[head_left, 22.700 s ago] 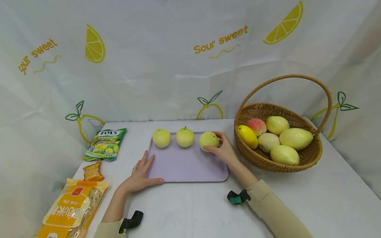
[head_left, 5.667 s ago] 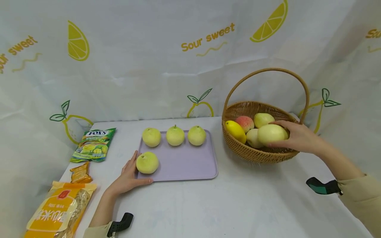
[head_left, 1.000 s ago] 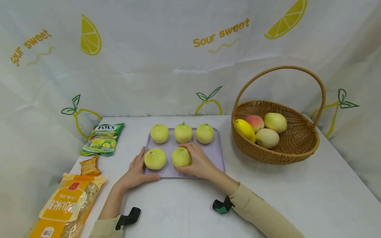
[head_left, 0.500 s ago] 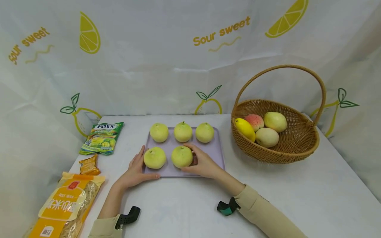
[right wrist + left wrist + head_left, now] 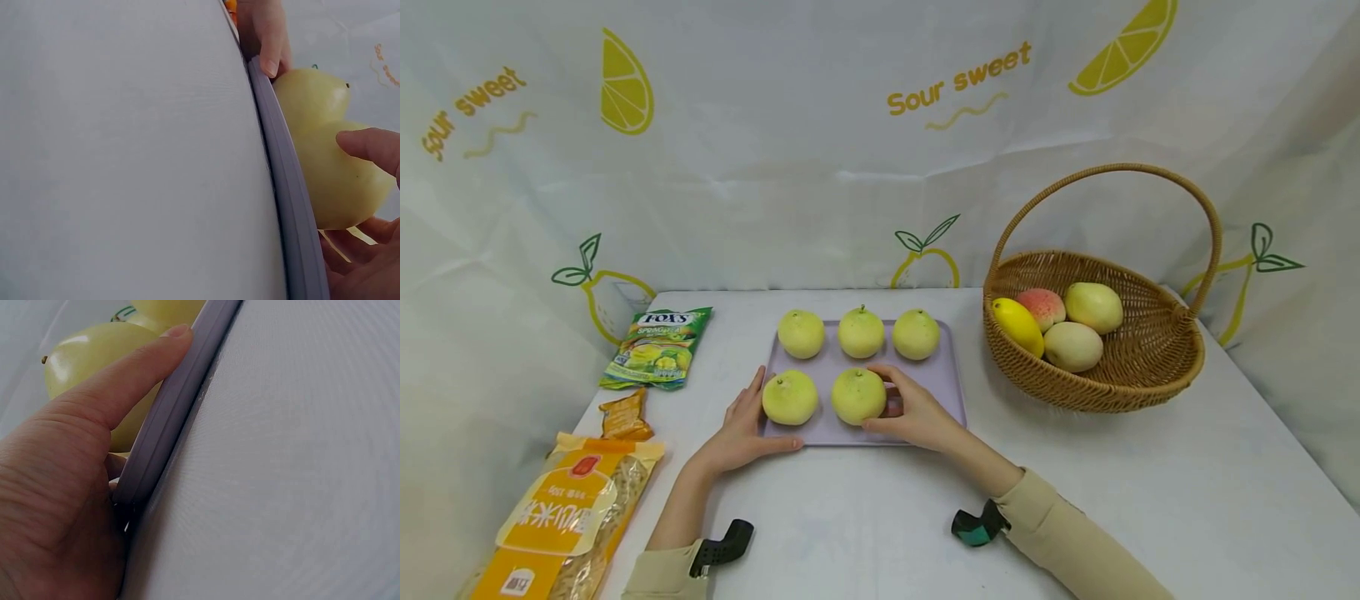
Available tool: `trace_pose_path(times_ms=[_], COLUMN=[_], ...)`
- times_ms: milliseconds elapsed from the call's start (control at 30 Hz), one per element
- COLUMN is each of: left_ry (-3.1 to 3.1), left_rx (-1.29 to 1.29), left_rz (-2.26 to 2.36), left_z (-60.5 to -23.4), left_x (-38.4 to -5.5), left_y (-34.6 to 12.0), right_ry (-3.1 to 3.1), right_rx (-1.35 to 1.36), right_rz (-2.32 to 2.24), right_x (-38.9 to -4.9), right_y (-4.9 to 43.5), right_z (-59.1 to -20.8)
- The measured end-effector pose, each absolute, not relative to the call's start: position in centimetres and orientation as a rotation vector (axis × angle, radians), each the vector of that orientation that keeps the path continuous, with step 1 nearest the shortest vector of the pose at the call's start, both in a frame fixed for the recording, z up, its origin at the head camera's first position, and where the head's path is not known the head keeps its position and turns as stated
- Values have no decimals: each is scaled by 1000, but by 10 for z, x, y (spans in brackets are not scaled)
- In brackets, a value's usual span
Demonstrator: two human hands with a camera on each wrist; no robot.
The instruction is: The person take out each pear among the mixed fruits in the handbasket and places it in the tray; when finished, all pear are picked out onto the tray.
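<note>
A lilac tray (image 5: 925, 400) bears several round, pale yellow-green fruits with short stems, three along the back and two in front. My left hand (image 5: 743, 433) rests at its front left corner, the straight thumb (image 5: 140, 372) along the front rim and the fingers up the left side beside the front left fruit (image 5: 790, 397). About the right side of the other front fruit (image 5: 858, 397) my right hand (image 5: 917, 412) is loosely spread, with a gap at the palm. In the right wrist view its thumb (image 5: 372, 147) overlaps that fruit and its fingers are low beside it.
A wicker basket (image 5: 1097, 398) at the right holds a yellow oblong fruit (image 5: 1018, 327), a peach (image 5: 1042, 308) and two pale fruits. On the left lie a green candy bag (image 5: 657, 348), a small orange packet (image 5: 626, 417) and a large yellow food bag (image 5: 565, 517).
Over the longer span, two pale fruits went from the basket to the tray's front row. In the last second my right hand loosened and drew slightly right from the second; my left stayed put.
</note>
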State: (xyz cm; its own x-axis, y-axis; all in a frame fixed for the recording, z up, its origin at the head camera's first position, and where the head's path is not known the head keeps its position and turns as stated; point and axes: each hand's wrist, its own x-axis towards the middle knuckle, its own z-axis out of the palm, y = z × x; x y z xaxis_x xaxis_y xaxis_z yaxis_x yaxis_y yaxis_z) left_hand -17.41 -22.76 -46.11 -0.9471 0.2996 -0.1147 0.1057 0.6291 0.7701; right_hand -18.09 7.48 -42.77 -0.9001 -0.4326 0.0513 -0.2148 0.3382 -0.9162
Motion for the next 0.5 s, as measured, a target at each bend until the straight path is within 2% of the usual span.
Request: trace_pose_path(times_ms=[500], left_ry=[2631], left_rx=[319], left_rz=[1189], left_z=[-461], left_x=[-174], left_y=[-227], right_ry=[2442], right_rx=[-639], right_rz=[-1766], right_x=[-171], right_y=[109], right_z=[-413])
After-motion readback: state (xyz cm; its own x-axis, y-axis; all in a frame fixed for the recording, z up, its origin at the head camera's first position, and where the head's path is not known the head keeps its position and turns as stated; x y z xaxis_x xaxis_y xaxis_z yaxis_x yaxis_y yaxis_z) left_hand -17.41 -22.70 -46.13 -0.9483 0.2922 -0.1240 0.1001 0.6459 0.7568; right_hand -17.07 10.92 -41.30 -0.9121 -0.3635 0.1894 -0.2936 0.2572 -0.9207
